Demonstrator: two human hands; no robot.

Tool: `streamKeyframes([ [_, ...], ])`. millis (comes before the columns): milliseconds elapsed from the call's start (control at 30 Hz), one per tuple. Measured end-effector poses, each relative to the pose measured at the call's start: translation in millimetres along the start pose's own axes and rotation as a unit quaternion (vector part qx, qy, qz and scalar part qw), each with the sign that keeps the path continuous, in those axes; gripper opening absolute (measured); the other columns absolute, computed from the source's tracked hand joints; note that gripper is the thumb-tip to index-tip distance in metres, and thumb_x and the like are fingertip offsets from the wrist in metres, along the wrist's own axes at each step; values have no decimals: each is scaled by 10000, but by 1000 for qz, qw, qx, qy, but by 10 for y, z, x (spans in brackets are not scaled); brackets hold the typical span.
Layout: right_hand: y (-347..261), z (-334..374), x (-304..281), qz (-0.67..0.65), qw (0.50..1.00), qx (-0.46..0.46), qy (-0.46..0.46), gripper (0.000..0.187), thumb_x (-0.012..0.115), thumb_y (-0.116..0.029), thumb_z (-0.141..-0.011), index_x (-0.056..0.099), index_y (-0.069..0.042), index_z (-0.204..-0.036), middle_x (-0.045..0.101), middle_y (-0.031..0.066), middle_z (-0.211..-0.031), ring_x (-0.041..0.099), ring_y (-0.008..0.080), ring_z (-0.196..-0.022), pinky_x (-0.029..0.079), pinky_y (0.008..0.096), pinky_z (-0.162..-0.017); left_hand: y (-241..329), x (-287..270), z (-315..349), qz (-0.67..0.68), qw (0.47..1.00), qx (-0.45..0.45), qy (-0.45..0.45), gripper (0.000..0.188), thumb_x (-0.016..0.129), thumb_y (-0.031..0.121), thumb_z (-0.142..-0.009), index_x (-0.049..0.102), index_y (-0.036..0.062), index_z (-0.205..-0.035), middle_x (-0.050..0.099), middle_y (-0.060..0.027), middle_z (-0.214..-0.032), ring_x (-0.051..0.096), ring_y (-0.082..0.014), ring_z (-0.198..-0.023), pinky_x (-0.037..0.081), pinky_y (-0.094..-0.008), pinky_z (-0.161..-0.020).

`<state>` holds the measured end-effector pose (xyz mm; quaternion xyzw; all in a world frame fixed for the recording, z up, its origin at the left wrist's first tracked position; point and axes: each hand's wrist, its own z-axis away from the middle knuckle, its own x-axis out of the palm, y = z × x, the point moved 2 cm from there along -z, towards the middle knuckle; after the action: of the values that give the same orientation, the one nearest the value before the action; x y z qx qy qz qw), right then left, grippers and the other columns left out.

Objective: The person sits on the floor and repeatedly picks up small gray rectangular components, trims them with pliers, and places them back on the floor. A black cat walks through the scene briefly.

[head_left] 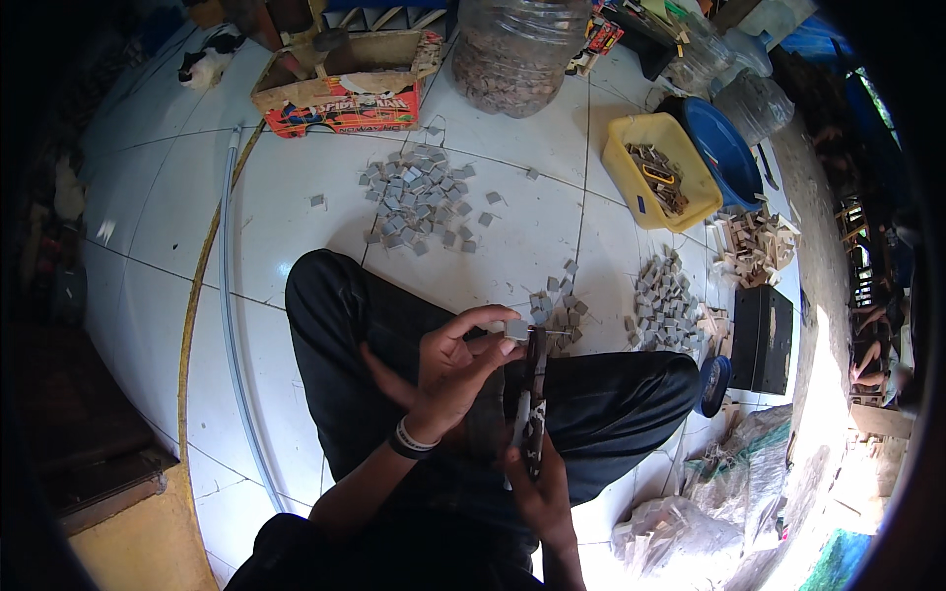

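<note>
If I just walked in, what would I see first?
Probably the heap of grey squares on the white floor, beyond the crossed legs. Then the left hand, mid-picture, holding one grey square beside the dark tool in the right hand. The yellow tub, upper right, stands out too.

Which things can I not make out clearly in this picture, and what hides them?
All in the head view:
Grey piece: its underside faces away, and the left hand covers part of it.
Dark tool: the right hand covers part of its lower end.
Clear plastic container: the upper edge cuts off its top.
Pieces in the yellow tub: too small and jumbled to identify.
</note>
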<state>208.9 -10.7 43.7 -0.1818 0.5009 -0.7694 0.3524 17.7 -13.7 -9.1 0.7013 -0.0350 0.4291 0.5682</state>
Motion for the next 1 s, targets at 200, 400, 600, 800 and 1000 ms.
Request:
streamKeyframes([
  [200,-14,-61,80,-31,999,-19,7,321,603,-118,-1081,559,26,-1364,579,19,-864,515,65,-777,435,268,-676,33,37,25,-4,999,29,20,322,692,-16,-1016,624,-89,-1322,642,-173,-1332,695,-291,-1225,616,-437,-1066],
  [400,-115,-129,152,60,995,-72,31,336,594,-107,-1076,542,41,-1373,594,41,-875,512,81,-763,450,267,-684,103,26,72,-29,996,67,51,288,690,-17,-1016,642,-100,-1287,640,-177,-1322,693,-307,-1225,616,-466,-1066],
  [600,-68,-189,146,40,997,-68,1,389,594,-112,-1080,525,59,-1422,641,62,-946,552,117,-817,483,283,-751,82,-90,63,-38,996,52,57,291,704,3,-1013,647,-83,-1285,645,-166,-1317,692,-290,-1218,614,-467,-1067],
  [800,38,-158,116,-49,997,23,-52,349,601,-133,-1082,546,47,-1377,643,54,-1002,557,123,-882,486,292,-807,-32,-103,125,24,995,9,101,316,712,12,-1010,635,-50,-1309,630,-133,-1320,679,-245,-1205,613,-453,-1068],
  [1000,-15,-148,118,45,999,-21,-12,483,601,-122,-1078,472,73,-1500,703,185,-1140,660,188,-1019,526,336,-905,-61,-102,131,13,996,23,83,337,710,3,-1007,624,-45,-1330,594,-126,-1348,691,-231,-1187,613,-432,-1065],
])
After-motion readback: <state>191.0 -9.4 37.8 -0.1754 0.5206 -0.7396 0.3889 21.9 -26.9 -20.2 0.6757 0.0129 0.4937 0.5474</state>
